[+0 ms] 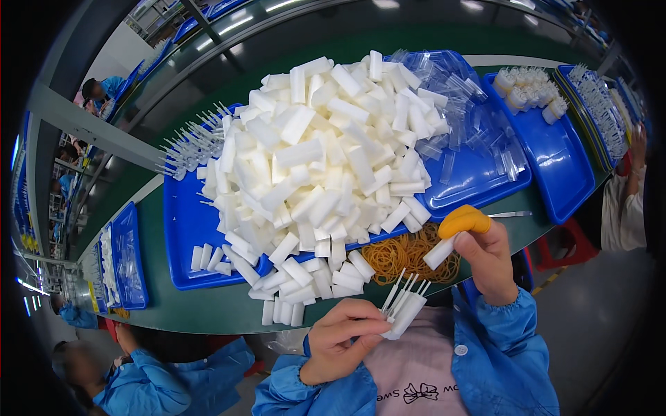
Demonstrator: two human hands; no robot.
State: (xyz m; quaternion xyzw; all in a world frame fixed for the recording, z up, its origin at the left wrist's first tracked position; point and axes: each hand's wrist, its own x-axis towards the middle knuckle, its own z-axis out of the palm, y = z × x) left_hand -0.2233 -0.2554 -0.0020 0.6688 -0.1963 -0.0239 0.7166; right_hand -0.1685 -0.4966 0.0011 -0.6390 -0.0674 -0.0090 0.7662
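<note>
Landmark: the heap of white blocks (326, 166) on the large blue tray (182, 229).

Edges and clearance. The heap spills over the tray's near rim onto the green tabletop (208, 305). Loose blocks lie along that rim and reach almost to the tabletop's near edge. Just right of the spill, a pile of tan rubber bands (406, 253) sits at the tabletop edge. Behind the heap to the right, a second blue tray (479, 177) carries clear plastic sleeves. The open room lies below the heap, past the tabletop edge, over my lap; both hands work there.

Left hand (340, 340): below the heap's near spill, off the tabletop. My fingers (368, 322) are clenched around a bundle of white pieces (404, 305) with thin sticks pointing up toward the rubber bands. How many pieces are in the bundle I cannot tell; they overlap.

Right hand (489, 260): right of the rubber bands, at the tabletop edge. The forefinger wears an orange finger cot (465, 220). My fingers pinch a single white block (440, 253), tilted, its lower end above the rubber bands. This block is near the bundle but apart from it, up and to its right.
</note>
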